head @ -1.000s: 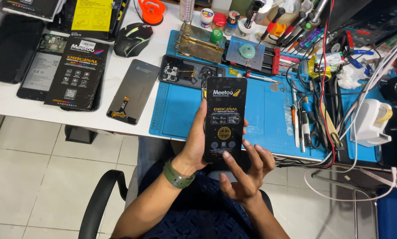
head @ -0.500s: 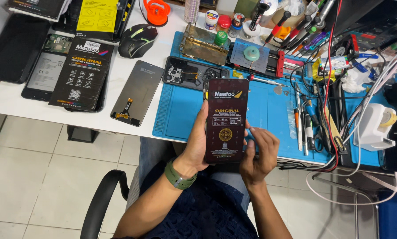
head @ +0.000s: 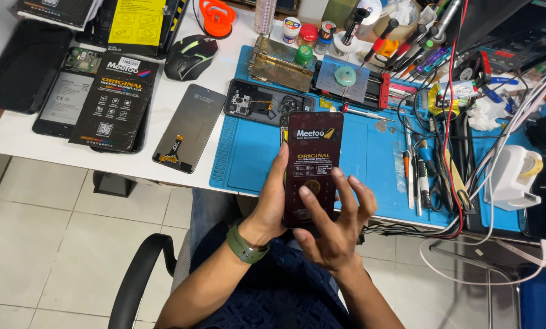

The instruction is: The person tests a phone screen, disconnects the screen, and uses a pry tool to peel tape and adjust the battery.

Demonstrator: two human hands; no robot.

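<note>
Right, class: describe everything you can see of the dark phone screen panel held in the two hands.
The screen panel is a flat, slim, dark rectangle with rounded corners, covered by a glossy maroon-black protective film printed in white and gold. It stands upright, lengthwise, facing the camera, above the person's lap at the edge of the blue work mat. The left hand grips its left edge, thumb on the front. The right hand supports its bottom, with fingers spread over the lower front.

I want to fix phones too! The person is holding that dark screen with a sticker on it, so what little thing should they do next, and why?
Probably pinch a bottom edge of the printed film and start peeling. The left hand grips the dark screen panel by its side, and the right hand has fingertips spread on its lower face, where the film still covers it.
</note>
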